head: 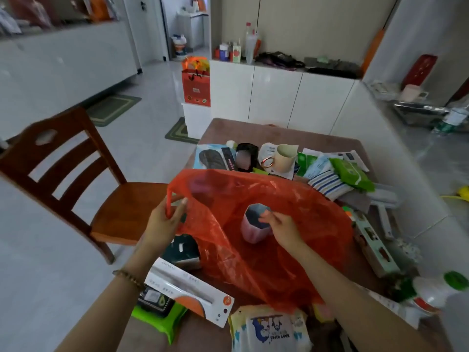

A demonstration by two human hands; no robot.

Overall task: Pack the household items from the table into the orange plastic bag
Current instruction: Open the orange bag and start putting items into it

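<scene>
Hands (162,221) (283,228), two; plastic bag (253,262), one; held cup (253,231), one.

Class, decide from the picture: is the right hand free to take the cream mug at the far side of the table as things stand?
Probably not: the right hand holds the pink cup, and the raised orange bag stands between it and the cream mug.
</scene>
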